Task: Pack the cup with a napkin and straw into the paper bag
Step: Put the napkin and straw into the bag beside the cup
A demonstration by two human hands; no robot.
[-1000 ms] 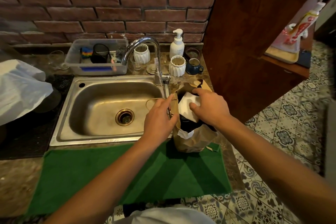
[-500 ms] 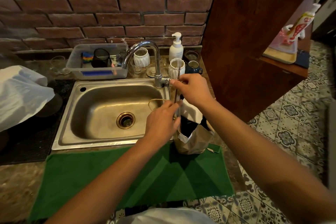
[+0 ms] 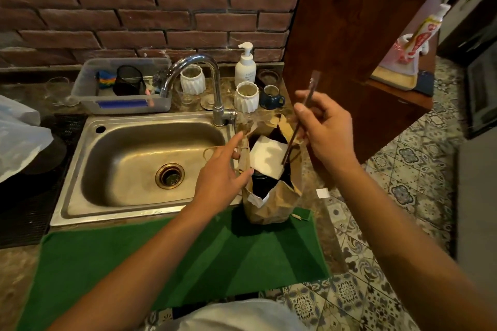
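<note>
Near, on the green mat [image 3: 161,263], the soft paper bag [image 3: 271,204] holds the dark cup [image 3: 262,185] and napkin [image 3: 266,157]; the left hand [image 3: 223,174] pinches its rim, the right hand [image 3: 326,129] grips the straw [image 3: 301,118] (light, stiff) mid-length, its tip dipping inside

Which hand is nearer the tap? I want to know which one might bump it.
Left. The left hand holds the paper bag's rim just below and right of the tap. The right hand holds the straw farther right, past the bag.
</note>
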